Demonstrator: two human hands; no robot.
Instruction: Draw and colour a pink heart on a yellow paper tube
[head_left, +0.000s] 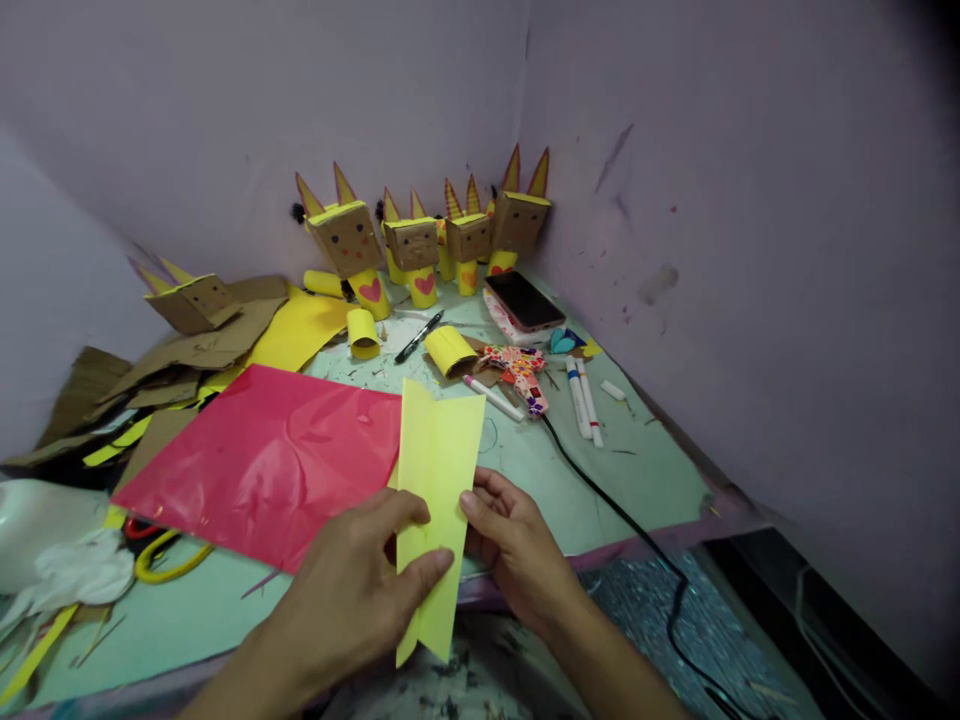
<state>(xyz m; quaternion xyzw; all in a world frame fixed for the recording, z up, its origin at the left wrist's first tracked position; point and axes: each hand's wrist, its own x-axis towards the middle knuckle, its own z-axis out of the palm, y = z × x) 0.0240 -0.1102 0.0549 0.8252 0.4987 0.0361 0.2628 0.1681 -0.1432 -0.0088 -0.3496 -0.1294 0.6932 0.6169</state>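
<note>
A strip of yellow paper (439,455), creased lengthwise, is held upright between my two hands over the table's front edge. My left hand (360,570) grips its left side, with the thumb lying across the front. On the right edge, my right hand (510,535) pinches the paper between thumb and fingers; some of those fingertips are hidden behind it. Just left of the strip lies a sheet of glossy pink paper (262,460). Beyond it stand two short yellow paper-covered tubes (450,350) and a black pen (419,337).
Several cardboard-headed figures (349,240) with yellow horns stand along the wall. A phone (525,300), a patterned glue gun (517,370) with a black cord (607,495), and white markers (581,400) lie right. Cardboard scraps (217,340) and yellow-handled scissors (169,565) are left.
</note>
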